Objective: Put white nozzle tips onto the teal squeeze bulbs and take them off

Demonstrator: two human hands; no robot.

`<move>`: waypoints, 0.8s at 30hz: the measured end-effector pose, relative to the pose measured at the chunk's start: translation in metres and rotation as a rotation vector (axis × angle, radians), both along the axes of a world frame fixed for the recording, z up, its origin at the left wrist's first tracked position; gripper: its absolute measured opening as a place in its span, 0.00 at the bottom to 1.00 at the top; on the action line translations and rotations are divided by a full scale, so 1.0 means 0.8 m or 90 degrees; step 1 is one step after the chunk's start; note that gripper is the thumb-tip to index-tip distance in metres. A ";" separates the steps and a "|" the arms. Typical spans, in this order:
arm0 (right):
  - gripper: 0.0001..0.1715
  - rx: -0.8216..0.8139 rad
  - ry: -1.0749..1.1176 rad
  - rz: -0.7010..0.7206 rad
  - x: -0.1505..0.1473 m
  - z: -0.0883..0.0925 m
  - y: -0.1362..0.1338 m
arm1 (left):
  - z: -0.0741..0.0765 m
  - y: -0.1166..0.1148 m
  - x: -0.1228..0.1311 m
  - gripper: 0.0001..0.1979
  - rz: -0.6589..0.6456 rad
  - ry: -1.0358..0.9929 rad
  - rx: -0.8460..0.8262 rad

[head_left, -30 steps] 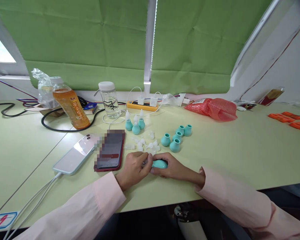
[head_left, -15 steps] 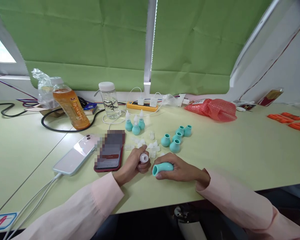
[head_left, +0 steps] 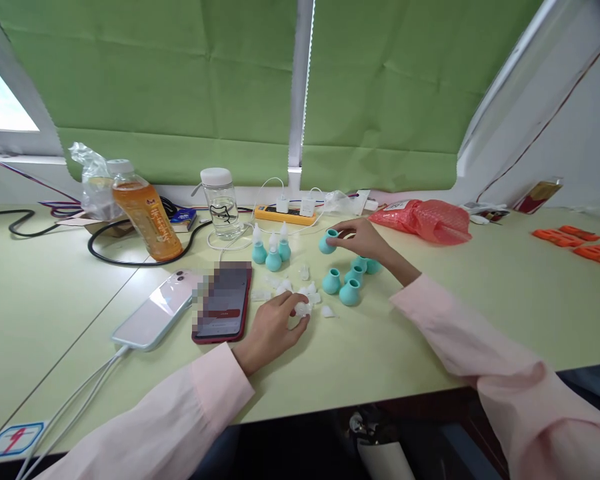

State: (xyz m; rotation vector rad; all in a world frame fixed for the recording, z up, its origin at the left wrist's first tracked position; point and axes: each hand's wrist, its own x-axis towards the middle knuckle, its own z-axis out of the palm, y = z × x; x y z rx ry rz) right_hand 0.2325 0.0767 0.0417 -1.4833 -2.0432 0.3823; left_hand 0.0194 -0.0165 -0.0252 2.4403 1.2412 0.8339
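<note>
My right hand (head_left: 364, 240) pinches a teal rubber bulb (head_left: 327, 243) by its rim, its open mouth upward, at the back of a group of similar teal bulbs (head_left: 350, 293). My left hand (head_left: 275, 328) is low over the table, thumb and fingers closed around a clear plastic piece (head_left: 303, 309). Just beyond it lies a loose pile of clear and white plastic pieces (head_left: 284, 287). A small white tip (head_left: 327, 311) lies right of the left hand. Farther back stand three teal bulbs with white pointed nozzles (head_left: 273, 259).
Left of my left hand lie a red-cased phone (head_left: 225, 300) and a pale phone (head_left: 153, 310) with cables. Behind are an orange drink bottle (head_left: 147, 220), a clear water bottle (head_left: 221, 207) and a yellow power strip (head_left: 285, 215). A red bubble-wrap bag (head_left: 425, 221) lies back right.
My right hand has carried the teal bulb from near the table's front edge away to the back of the group, turning it upright. My left hand has lowered and turned over, fingers now at the clear piece.
</note>
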 end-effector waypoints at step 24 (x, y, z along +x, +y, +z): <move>0.25 0.043 -0.350 0.163 -0.127 -0.024 0.001 | -0.017 0.008 -0.005 0.37 0.212 0.405 0.118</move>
